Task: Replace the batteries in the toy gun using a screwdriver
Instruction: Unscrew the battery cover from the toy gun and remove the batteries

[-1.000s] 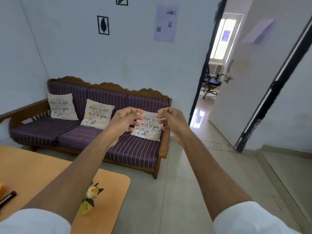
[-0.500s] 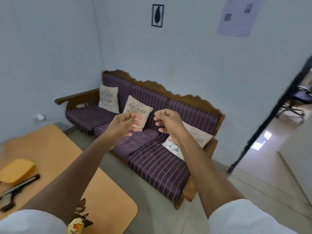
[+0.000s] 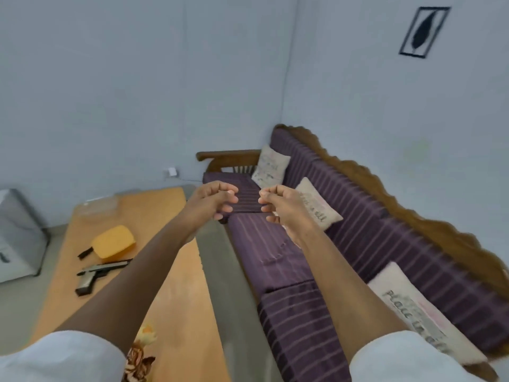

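Note:
A silver and black toy gun point(image 3: 100, 274) lies on its side on the orange table point(image 3: 176, 285), at the left. Just beyond it sit a yellow lidded box point(image 3: 113, 242) and a short black object point(image 3: 84, 253) that I cannot identify. My left hand point(image 3: 214, 201) and my right hand point(image 3: 281, 205) are stretched out in the air above the sofa's seat, close together, well to the right of and beyond the gun. On both hands the fingers are curled with nothing in them.
A purple striped sofa point(image 3: 289, 266) with printed cushions runs along the right wall, beside the table. A clear plastic container point(image 3: 97, 206) stands at the table's far end. There is a grey cabinet point(image 3: 16, 235) at the far left and a flower ornament point(image 3: 141, 354) at the table's near edge.
The view has swung left and down, bringing the table with the gun and yellow box into sight. Both hands stay raised close together with curled fingers.

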